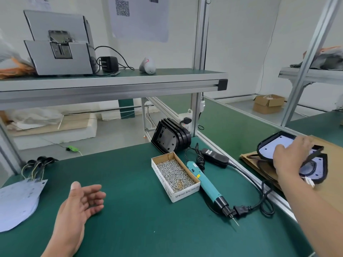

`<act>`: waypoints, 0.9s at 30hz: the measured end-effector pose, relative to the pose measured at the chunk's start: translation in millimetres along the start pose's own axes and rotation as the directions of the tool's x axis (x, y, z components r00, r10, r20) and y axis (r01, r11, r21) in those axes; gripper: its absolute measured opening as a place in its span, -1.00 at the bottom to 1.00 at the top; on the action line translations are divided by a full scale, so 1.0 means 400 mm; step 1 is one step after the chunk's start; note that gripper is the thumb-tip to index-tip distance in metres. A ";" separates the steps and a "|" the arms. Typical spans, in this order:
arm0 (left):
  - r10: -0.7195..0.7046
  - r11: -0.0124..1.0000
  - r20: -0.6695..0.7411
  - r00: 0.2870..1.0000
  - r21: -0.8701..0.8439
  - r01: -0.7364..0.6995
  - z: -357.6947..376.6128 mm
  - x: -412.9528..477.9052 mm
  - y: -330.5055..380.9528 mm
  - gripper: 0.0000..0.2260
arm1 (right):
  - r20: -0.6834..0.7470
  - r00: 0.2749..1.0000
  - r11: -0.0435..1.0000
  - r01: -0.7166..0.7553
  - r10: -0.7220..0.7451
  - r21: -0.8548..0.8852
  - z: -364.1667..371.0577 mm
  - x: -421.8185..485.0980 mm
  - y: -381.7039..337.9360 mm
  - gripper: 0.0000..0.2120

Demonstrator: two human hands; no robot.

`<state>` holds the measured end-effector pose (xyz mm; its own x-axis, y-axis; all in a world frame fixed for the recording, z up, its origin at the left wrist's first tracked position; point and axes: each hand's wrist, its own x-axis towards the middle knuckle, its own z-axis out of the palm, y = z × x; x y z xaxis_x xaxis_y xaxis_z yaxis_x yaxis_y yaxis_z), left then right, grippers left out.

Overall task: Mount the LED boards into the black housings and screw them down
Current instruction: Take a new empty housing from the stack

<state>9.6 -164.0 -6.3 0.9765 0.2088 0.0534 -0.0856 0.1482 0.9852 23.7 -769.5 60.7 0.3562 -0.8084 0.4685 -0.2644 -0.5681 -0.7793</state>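
Note:
My right hand (291, 154) reaches to the far right and grips a black housing (269, 145) with a white LED board inside, tilted above another assembled housing (317, 167) on brown cardboard. My left hand (81, 203) hovers palm up over the green mat, fingers relaxed, holding nothing. A stack of empty black housings (171, 139) leans at the back of the mat. White LED boards (16, 201) lie piled at the left edge. A cardboard box of screws (175, 176) sits mid-table, with a teal electric screwdriver (207, 186) lying beside it.
The screwdriver's black power brick (215, 155) and coiled cable (263, 203) lie right of the box. Wired parts (37, 164) sit at the back left. An aluminium rail (241, 169) divides the mat from the cardboard sheet (330, 186). A shelf (111, 84) with a grey machine hangs overhead.

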 end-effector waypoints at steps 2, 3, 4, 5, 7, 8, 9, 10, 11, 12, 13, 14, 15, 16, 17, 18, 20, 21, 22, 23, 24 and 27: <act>0.006 1.000 0.002 1.000 0.006 -0.006 0.003 -0.002 0.002 -0.28 | -0.010 0.995 0.994 0.100 -0.101 -0.040 0.000 -0.006 -0.005 -0.54; 0.008 1.000 0.001 1.000 0.007 -0.008 0.005 -0.004 0.003 -0.28 | -0.011 0.989 0.988 0.149 -0.150 -0.042 0.001 -0.009 -0.009 -0.56; 0.009 1.000 -0.002 1.000 0.006 -0.009 0.005 -0.005 0.003 -0.28 | -0.006 0.981 0.980 0.195 -0.196 -0.034 0.003 -0.014 -0.015 -0.56; 0.009 1.000 -0.004 1.000 0.003 -0.009 0.007 -0.005 0.004 -0.28 | 0.000 0.971 0.970 0.240 -0.240 -0.025 0.006 -0.020 -0.023 -0.57; 0.010 1.000 -0.008 1.000 0.005 -0.010 0.008 -0.008 0.005 -0.28 | 0.019 0.948 0.948 0.318 -0.318 -0.017 0.017 -0.039 -0.045 -0.63; 0.012 1.000 -0.008 1.000 0.011 -0.012 0.009 -0.009 0.006 -0.28 | 0.031 0.933 0.933 0.359 -0.358 -0.012 0.027 -0.052 -0.058 -0.66; 0.013 1.000 -0.010 1.000 0.015 -0.013 0.010 -0.010 0.006 -0.28 | 0.050 0.912 0.913 0.407 -0.407 -0.001 0.038 -0.066 -0.073 -0.69; 0.012 1.000 -0.012 1.000 0.015 -0.012 0.011 -0.011 0.007 -0.29 | 0.075 0.888 0.891 0.454 -0.454 0.018 0.052 -0.084 -0.091 -0.72; 0.009 1.000 -0.013 1.000 0.013 -0.009 0.011 -0.012 0.007 -0.29 | 0.105 0.861 0.868 0.495 -0.497 0.045 0.068 -0.105 -0.111 -0.74; 0.005 1.000 -0.016 1.000 0.008 -0.005 0.012 -0.011 0.007 -0.29 | 0.141 0.832 0.844 0.532 -0.537 0.074 0.086 -0.129 -0.135 -0.75; 0.002 1.000 -0.020 1.000 0.004 -0.002 0.013 -0.011 0.007 -0.30 | 0.184 0.796 0.817 0.568 -0.576 0.098 0.107 -0.154 -0.161 -0.77; 0.002 1.000 -0.022 1.000 0.001 -0.002 0.014 -0.011 0.007 -0.30 | 0.232 0.753 0.787 0.607 -0.615 0.115 0.129 -0.181 -0.189 -0.78; 0.003 1.000 -0.025 1.000 -0.002 -0.003 0.015 -0.011 0.007 -0.30 | 0.282 0.703 0.752 0.646 -0.653 0.129 0.151 -0.208 -0.218 -0.78; 0.005 1.000 -0.028 1.000 -0.005 -0.005 0.014 -0.011 0.006 -0.30 | 0.329 0.649 0.716 0.684 -0.685 0.141 0.173 -0.234 -0.246 -0.79; 0.006 1.000 -0.030 1.000 -0.007 -0.006 0.013 -0.010 0.004 -0.30 | 0.372 0.597 0.681 0.716 -0.711 0.152 0.195 -0.258 -0.274 -0.78; 0.006 1.000 -0.031 1.000 -0.007 -0.006 0.013 -0.011 0.003 -0.31 | 0.410 0.549 0.650 0.743 -0.728 0.160 0.216 -0.281 -0.299 -0.77; 0.002 1.000 -0.033 0.999 -0.003 -0.003 0.011 -0.010 0.002 -0.32 | 0.482 0.457 0.588 0.793 -0.747 0.158 0.256 -0.316 -0.348 -0.75; 0.000 1.000 -0.032 0.999 0.001 0.000 0.011 -0.010 0.001 -0.32 | 0.525 0.406 0.547 0.825 -0.748 0.142 0.274 -0.327 -0.370 -0.72; -0.002 1.000 -0.031 1.000 0.005 0.002 0.011 -0.010 0.001 -0.33 | 0.577 0.351 0.499 0.859 -0.738 0.117 0.291 -0.335 -0.392 -0.70; -0.006 1.000 -0.031 0.999 0.007 0.006 0.011 -0.010 0.001 -0.33 | 0.634 0.297 0.448 0.890 -0.714 0.086 0.305 -0.343 -0.414 -0.68; -0.012 1.000 -0.032 0.999 0.006 0.012 0.011 -0.009 0.002 -0.33 | 0.689 0.254 0.399 0.915 -0.679 0.056 0.317 -0.348 -0.433 -0.66; -0.027 1.000 -0.031 0.999 0.007 0.027 0.011 -0.009 0.005 -0.33 | 0.794 0.228 0.324 0.945 -0.564 -0.042 0.338 -0.360 -0.471 -0.68</act>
<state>6.6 -168.8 -3.7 0.9719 0.2345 0.0223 -0.0582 0.1474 0.9874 143.5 -525.3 84.1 0.9417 0.2579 0.2163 0.2136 -0.9545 0.2082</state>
